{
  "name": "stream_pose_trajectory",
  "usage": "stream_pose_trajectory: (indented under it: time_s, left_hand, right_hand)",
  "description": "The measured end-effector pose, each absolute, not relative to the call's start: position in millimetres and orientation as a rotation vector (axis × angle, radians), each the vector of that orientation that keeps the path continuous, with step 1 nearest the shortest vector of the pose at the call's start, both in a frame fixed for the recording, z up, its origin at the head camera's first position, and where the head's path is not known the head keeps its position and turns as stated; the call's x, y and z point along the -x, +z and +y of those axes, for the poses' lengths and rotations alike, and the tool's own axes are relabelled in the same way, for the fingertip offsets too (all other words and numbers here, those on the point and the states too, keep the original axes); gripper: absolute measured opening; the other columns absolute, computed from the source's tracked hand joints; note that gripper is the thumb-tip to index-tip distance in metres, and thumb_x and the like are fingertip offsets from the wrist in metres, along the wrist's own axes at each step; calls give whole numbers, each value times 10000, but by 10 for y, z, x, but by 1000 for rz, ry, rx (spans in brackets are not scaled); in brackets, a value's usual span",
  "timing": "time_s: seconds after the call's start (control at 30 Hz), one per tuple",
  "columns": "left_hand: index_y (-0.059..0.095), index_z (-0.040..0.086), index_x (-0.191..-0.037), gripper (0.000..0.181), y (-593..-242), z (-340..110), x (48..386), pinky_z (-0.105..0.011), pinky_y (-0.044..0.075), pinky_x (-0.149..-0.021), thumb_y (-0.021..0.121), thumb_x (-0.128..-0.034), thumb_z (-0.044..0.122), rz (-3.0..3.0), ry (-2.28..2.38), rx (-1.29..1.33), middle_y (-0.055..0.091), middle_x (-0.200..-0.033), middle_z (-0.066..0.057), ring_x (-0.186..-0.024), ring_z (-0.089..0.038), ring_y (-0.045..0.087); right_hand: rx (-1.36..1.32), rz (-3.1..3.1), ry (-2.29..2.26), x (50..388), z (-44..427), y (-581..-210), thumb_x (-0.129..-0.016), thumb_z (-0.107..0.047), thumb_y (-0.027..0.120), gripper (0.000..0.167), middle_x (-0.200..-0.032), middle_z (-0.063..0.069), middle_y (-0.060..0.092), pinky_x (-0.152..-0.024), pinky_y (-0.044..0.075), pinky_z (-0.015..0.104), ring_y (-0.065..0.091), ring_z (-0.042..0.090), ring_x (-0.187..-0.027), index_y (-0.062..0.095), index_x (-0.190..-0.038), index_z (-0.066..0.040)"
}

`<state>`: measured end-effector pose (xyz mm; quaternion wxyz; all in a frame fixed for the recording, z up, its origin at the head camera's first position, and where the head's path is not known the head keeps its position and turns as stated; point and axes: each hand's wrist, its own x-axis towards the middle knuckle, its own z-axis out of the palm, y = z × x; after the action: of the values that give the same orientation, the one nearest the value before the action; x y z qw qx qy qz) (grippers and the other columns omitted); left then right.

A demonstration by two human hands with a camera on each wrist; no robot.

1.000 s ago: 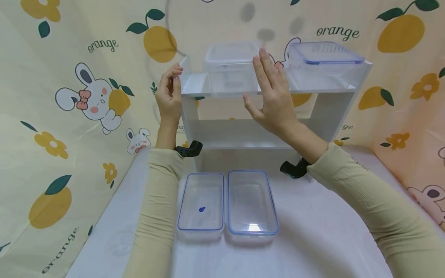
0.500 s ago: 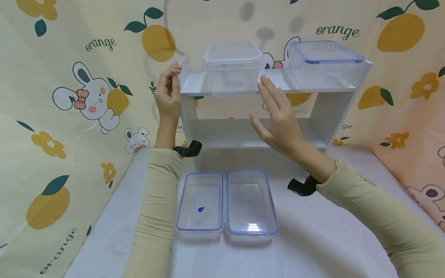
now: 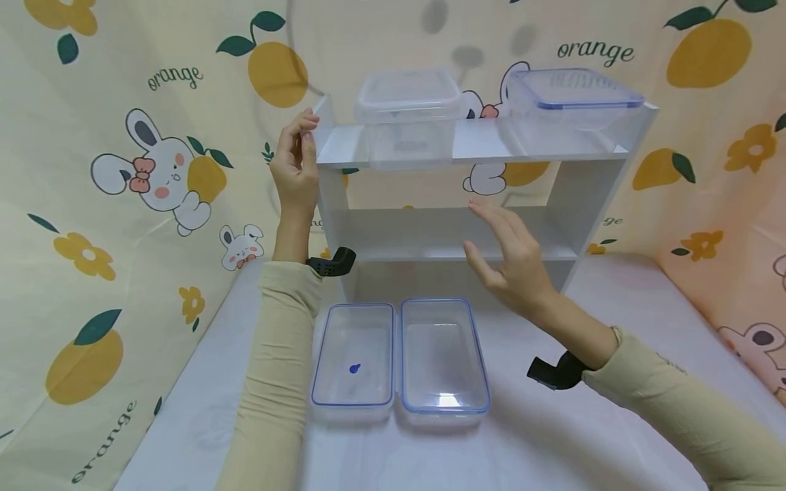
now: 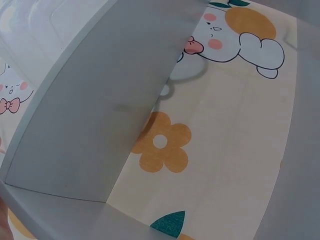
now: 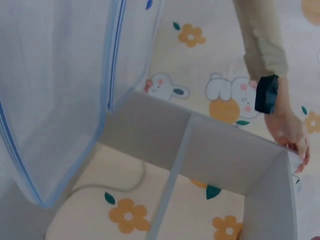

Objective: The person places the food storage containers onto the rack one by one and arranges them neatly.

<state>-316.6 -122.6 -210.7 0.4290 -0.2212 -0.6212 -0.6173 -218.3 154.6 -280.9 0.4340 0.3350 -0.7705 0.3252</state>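
Observation:
My left hand [image 3: 296, 160] holds the upper left side edge of a white shelf unit [image 3: 430, 232], fingers curled at its top corner. The right wrist view shows that same left hand [image 5: 290, 135] at the shelf's corner. A clear lidded food container [image 3: 408, 119] stands on the top board, left of centre. Another, with a blue-edged lid [image 3: 574, 109], is at the right end. My right hand [image 3: 516, 262] hovers in front of the shelf, fingers extended and nothing in it. The left wrist view looks into the shelf's grey panels [image 4: 90, 110].
Two clear blue-rimmed containers stand side by side on the white table [image 3: 552, 436] before the shelf: a narrower left one [image 3: 368, 341] and a wider right one [image 3: 445, 354]. A patterned cloth [image 3: 166, 286] hangs behind and at both sides.
My right hand has come away from the right side of the top-left container and moved down and right. The left hand stays at the shelf's edge.

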Motion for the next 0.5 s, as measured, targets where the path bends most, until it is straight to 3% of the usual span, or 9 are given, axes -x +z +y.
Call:
stream_pose_trajectory:
  time_s: [0.37, 0.5]
  left_hand:
    - [563, -113, -1074, 204, -2114, -1240, 3163, -274, 425, -1137, 418, -976, -9, -1565, -1548, 546, 580, -1257, -307, -1323, -224, 528]
    - [565, -111, -1070, 202, -2112, -1231, 3163, -277, 427, -1136, 417, -974, -13, -1556, -1550, 549, 586, -1239, -302, -1317, -225, 534]
  right_hand:
    - [-744, -2124, 1038, 1895, 1622, -3017, -801, 54, 662, 437, -1228, 197, 660, -994, 397, 23, 628, 350, -1079, 597, -1233, 36]
    - [-730, -2140, 1093, 1838, 1656, -3113, -802, 80, 656, 404, -1199, 194, 672, -973, 425, 22, 644, 177, -1091, 609, -1202, 43]
